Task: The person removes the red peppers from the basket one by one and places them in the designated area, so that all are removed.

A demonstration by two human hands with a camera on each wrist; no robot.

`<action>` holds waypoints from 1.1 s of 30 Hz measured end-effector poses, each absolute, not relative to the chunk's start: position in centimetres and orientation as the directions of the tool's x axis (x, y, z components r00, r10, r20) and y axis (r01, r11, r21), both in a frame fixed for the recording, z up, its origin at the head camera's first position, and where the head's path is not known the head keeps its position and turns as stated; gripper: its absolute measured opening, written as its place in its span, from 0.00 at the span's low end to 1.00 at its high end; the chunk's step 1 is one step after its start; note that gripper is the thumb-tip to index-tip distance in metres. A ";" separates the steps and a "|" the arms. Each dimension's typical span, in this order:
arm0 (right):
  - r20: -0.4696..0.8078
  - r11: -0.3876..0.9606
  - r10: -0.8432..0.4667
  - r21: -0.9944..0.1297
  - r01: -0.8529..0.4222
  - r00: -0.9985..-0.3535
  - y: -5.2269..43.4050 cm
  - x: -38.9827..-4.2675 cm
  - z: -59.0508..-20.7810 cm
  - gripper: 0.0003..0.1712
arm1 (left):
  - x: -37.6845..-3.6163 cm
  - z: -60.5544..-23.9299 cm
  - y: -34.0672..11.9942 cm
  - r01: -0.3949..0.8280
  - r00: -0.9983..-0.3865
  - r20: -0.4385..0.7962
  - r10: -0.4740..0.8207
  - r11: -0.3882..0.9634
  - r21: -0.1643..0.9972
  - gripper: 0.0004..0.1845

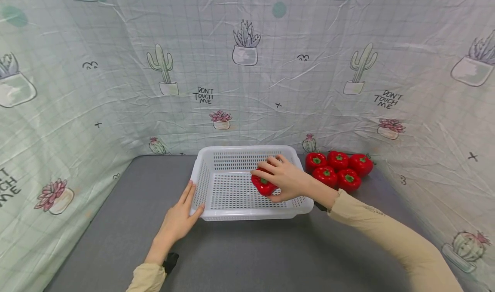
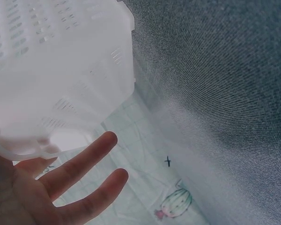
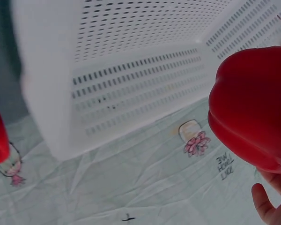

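My right hand (image 1: 286,178) grips a red bell pepper (image 1: 264,185), its green stem facing the front, over the right half of the white plastic basket (image 1: 247,213). In the right wrist view the pepper (image 3: 253,108) looks large and smooth, with the fingertips (image 3: 262,199) just beyond it. My left hand (image 1: 178,219) rests at the basket's front left corner, thumb on the rim and fingers along the left side. Two of its fingers (image 2: 91,159) show straight and spread in the left wrist view, beside the basket wall (image 2: 84,93).
Several more red bell peppers (image 1: 325,176) stand in a cluster right of the basket, near the back of the grey table (image 1: 247,257). A cloth (image 1: 270,107) printed with cacti hangs behind and along both sides.
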State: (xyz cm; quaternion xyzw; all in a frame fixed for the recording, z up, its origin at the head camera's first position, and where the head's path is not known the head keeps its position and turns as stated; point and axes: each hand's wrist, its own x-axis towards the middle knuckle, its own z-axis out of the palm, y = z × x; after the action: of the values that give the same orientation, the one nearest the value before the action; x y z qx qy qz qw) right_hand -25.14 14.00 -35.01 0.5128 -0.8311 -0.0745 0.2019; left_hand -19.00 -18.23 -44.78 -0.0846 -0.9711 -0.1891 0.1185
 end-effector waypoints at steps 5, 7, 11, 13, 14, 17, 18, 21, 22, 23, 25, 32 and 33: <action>0.311 0.526 -0.842 0.289 -0.800 -0.441 16.1 -24.8 -35.6 0.46 | -19.0 -44.8 -18.2 0.218 -0.953 0.276 0.125 0.915 0.339 0.38; 0.333 0.551 -0.823 0.273 -0.789 -0.460 17.0 -24.7 -35.9 0.46 | -19.0 -44.8 -18.1 0.224 -0.950 0.286 0.129 0.915 0.334 0.37; 0.381 0.582 -0.791 0.230 -0.780 -0.478 18.7 -24.4 -36.5 0.46 | -19.0 -44.8 -18.0 0.227 -0.948 0.289 0.131 0.916 0.331 0.37; 0.416 0.593 -0.774 0.213 -0.776 -0.478 19.5 -24.2 -36.6 0.46 | -19.0 -44.8 -18.0 0.225 -0.950 0.284 0.131 0.916 0.333 0.37; 0.435 0.597 -0.765 0.204 -0.775 -0.475 19.9 -24.1 -36.7 0.46 | -19.0 -44.9 -18.0 0.225 -0.950 0.282 0.131 0.915 0.334 0.37; 0.480 0.618 -0.737 0.192 -0.762 -0.476 21.1 -23.8 -36.8 0.46 | -19.0 -44.9 -18.0 0.227 -0.951 0.280 0.134 0.914 0.336 0.37; 0.493 0.624 -0.728 0.187 -0.759 -0.477 21.4 -23.7 -36.8 0.46 | -19.0 -44.8 -18.0 0.229 -0.950 0.281 0.135 0.913 0.336 0.37; 0.513 0.644 -0.704 0.170 -0.746 -0.491 22.5 -23.4 -36.9 0.47 | -19.1 -44.8 -18.0 0.231 -0.950 0.282 0.136 0.914 0.335 0.38; 0.518 0.651 -0.695 0.160 -0.742 -0.498 22.9 -23.3 -37.0 0.47 | -19.1 -44.7 -18.0 0.231 -0.950 0.282 0.137 0.913 0.335 0.37; 0.524 0.658 -0.685 0.149 -0.738 -0.505 23.2 -23.2 -37.1 0.47 | -19.1 -44.7 -18.0 0.231 -0.950 0.282 0.137 0.913 0.335 0.37; 0.534 0.675 -0.665 0.131 -0.726 -0.522 23.9 -23.0 -37.3 0.47 | -19.1 -44.7 -18.0 0.230 -0.951 0.279 0.137 0.913 0.338 0.37; 0.555 0.763 -0.575 0.098 -0.639 -0.601 26.4 -22.4 -37.9 0.46 | -19.0 -44.7 -18.1 0.221 -0.953 0.275 0.128 0.914 0.339 0.37; 0.558 0.776 -0.561 0.097 -0.624 -0.611 26.8 -22.4 -38.0 0.46 | -19.0 -44.7 -18.1 0.223 -0.952 0.279 0.128 0.914 0.340 0.37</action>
State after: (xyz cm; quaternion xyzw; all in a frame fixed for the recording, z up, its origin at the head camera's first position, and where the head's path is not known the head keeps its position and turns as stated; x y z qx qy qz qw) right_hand -22.37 26.76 -37.97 0.3307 -0.8959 0.0534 0.2918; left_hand -18.97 -18.07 -44.75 -0.0904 -0.9700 -0.1870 0.1262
